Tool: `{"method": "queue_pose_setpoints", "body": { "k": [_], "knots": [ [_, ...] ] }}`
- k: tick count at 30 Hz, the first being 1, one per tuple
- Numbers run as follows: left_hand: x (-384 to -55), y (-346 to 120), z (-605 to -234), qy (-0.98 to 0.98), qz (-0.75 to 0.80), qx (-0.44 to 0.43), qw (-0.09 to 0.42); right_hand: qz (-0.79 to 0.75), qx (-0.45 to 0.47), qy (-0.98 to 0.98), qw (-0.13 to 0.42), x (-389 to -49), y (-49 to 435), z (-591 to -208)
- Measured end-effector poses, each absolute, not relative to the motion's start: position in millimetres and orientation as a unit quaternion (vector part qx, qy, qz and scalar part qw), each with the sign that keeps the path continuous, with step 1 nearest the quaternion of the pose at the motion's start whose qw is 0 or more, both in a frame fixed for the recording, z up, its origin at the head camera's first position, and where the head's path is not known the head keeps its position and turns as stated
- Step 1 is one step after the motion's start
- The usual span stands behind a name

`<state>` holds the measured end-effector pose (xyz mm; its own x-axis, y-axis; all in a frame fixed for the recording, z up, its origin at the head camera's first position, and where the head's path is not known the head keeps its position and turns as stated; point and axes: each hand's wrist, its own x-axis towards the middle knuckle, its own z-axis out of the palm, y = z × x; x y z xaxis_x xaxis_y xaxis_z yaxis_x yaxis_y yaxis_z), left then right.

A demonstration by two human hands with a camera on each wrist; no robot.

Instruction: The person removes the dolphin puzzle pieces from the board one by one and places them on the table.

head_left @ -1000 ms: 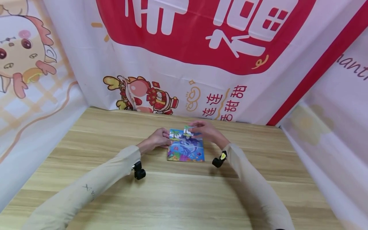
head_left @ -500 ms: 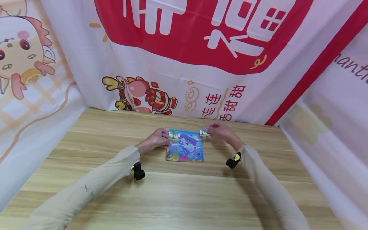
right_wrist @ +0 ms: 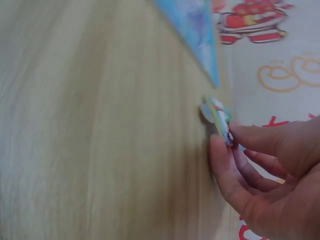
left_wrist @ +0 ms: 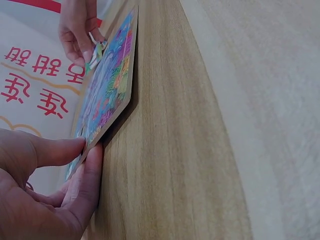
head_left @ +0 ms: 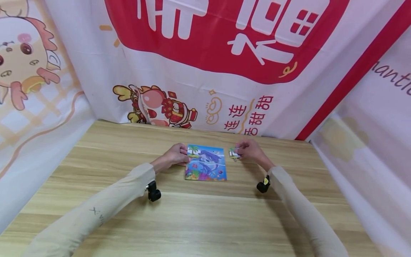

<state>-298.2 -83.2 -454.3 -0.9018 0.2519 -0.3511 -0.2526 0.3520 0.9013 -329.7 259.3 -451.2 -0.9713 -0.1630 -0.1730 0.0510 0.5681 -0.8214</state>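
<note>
A square jigsaw puzzle with a dolphin, a palm tree and coral on it lies on the wooden table. My left hand holds its left edge. In the left wrist view the thumb is on the picture side and the fingers are at the underside. To the right of the puzzle, my right hand pinches a small puzzle piece with a palm tree on it between thumb and fingertips. The right wrist view shows this piece tilted on edge, close over the table.
The wooden table runs back to a white and red printed cloth hanging behind it. More printed cloth stands along the left and right sides. Small black cameras are strapped at both wrists.
My right hand has carried the palm-tree piece from over the puzzle's top edge to the right and lower, clear of the puzzle's side. The left hand keeps its hold on the left edge.
</note>
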Motion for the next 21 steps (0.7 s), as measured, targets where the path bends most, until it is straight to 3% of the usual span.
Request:
{"method": "queue_pose_setpoints", "body": {
  "k": [10,21],
  "knots": [
    [-297,-88,-453,0.804,0.551,-0.003,0.223,-0.358,-0.070,0.930,0.045,-330,249,-465],
    [-299,-83,-453,0.803,0.551,-0.008,0.227,-0.380,-0.044,0.922,0.051,-331,253,-456]
  ]
}}
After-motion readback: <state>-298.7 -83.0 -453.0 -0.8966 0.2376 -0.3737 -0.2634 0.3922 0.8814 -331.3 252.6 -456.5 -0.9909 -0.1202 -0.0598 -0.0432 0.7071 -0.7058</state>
